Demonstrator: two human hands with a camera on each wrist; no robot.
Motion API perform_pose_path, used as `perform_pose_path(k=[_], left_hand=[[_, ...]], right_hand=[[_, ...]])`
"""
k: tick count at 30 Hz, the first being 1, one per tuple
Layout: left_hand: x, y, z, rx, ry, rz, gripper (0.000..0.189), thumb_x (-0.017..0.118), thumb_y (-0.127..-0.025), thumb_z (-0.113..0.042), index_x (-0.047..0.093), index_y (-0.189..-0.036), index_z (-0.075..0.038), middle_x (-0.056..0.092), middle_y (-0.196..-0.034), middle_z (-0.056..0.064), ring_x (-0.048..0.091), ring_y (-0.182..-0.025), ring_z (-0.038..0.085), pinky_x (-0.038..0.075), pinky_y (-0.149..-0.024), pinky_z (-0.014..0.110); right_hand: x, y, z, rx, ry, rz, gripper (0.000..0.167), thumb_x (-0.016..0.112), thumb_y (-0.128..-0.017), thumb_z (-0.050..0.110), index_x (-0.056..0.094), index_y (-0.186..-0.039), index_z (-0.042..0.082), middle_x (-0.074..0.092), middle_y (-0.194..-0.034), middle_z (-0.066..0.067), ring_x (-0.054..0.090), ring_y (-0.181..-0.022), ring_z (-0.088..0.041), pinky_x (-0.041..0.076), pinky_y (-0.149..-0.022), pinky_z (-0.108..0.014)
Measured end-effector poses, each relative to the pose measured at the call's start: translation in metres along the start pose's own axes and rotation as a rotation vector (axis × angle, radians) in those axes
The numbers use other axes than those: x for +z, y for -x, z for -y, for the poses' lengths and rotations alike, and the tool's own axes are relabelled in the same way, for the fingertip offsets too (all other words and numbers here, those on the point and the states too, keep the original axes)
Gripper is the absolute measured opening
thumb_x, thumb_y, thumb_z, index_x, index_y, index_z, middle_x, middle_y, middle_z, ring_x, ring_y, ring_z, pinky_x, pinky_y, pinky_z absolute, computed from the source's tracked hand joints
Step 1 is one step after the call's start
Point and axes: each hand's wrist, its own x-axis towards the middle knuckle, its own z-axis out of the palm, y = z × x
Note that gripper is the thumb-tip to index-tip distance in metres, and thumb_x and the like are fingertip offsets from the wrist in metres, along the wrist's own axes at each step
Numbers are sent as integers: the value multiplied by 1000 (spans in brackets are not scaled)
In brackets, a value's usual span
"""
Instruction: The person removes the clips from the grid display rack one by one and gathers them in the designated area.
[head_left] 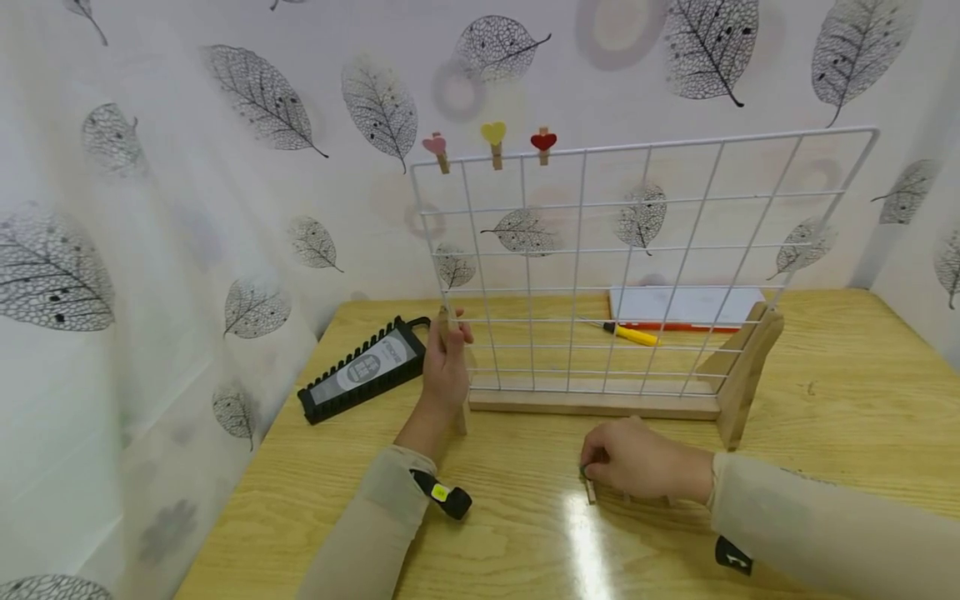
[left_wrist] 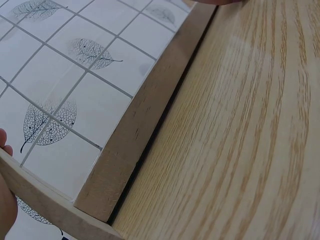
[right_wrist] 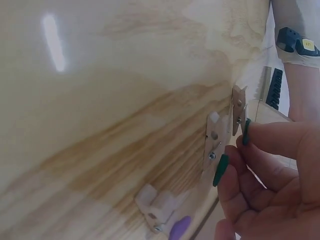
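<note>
A white wire grid rack (head_left: 577, 250) stands upright in a wooden base. My left hand (head_left: 447, 367) grips its left wooden upright (left_wrist: 55, 207). Low over the table in front of the base, my right hand (head_left: 637, 458) pinches the dark green heart end of a small wooden clothespin (right_wrist: 238, 107). Beside those fingers lie a second clothespin (right_wrist: 212, 137) with a green heart and one with a purple heart (right_wrist: 180, 228). Pink (head_left: 435, 145), yellow (head_left: 493, 133) and red (head_left: 543, 142) heart clothespins are clipped along the rack's top left wire.
Left of the rack lies a black wrench holder (head_left: 363, 371) with a grey label. Behind the grid are a yellow-handled screwdriver (head_left: 637, 336) and a white flat box (head_left: 686, 304) with a red edge. A leaf-print curtain (head_left: 187, 208) hangs along the table's back and left.
</note>
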Motion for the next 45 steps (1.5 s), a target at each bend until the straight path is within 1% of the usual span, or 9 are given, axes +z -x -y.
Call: perform_pose_path(k=[4,7,11,14,23,27,34,40,45], left_hand=[[0,0,3,6,-1,0,71,31,-97,-59,43,-125,6,49,-99,12,40,-91,37,32,-85,30],[-1,0,4,8,2,0,72,32,-98,-60,43,-124,6,49,-99,0,41,-90,32,32,-85,29],[0,-1,4,22,2,-6,72,33,-99,-59,43,-124,7,51,-99,18,44,-91,20,33,-88,29],[0,-1,3,33,5,-6,71,33,-98,-57,42,-125,8,45,-99,32,45,-91,19,34,-90,30],[0,-1,3,21,13,9,62,30,-101,-45,40,-128,10,47,-100,6,41,-91,29,32,-90,37],[0,-1,-4,22,18,10,61,31,-102,-42,40,-127,12,47,-98,10,41,-89,28,32,-89,32],[1,-1,-26,49,30,0,63,34,-102,-44,40,-125,14,46,-94,24,40,-87,30,32,-86,26],[-2,-2,-26,63,10,2,64,32,-102,-45,40,-127,13,44,-97,34,32,-74,10,29,-71,25],[-1,-1,-26,38,32,22,67,33,-100,-47,40,-126,15,44,-97,34,31,-73,9,29,-70,26]], right_hand=[[-1,-2,0,-28,-9,-34,4,69,-96,15,73,-95,15,65,-82,14,57,-70,0,51,-73,-33],[-8,-6,5,-54,-10,-77,6,68,-97,16,73,-99,12,64,-86,12,57,-76,-2,50,-66,-27],[-25,-9,15,-74,16,-158,9,67,-99,19,73,-103,13,64,-89,13,57,-79,-3,50,-68,-27],[-39,-11,24,-98,14,-247,10,65,-100,20,73,-105,15,67,-91,12,58,-80,-4,50,-69,-28],[-86,-11,49,-238,54,-588,10,68,-98,14,75,-105,17,68,-91,11,57,-78,-6,47,-64,-27],[-111,-12,61,-363,75,-735,14,71,-94,5,76,-103,15,70,-92,9,56,-78,-6,42,-62,-23],[-155,-16,93,-606,169,-952,19,75,-84,-6,76,-101,1,74,-95,-8,58,-83,-8,44,-78,-19],[-180,-22,119,-657,226,-1073,14,74,-85,-4,76,-99,-2,74,-98,-12,60,-88,-13,43,-82,-19],[-195,-28,128,-696,346,-1143,15,74,-87,0,76,-101,-3,73,-101,-15,63,-93,-25,42,-83,-19]])
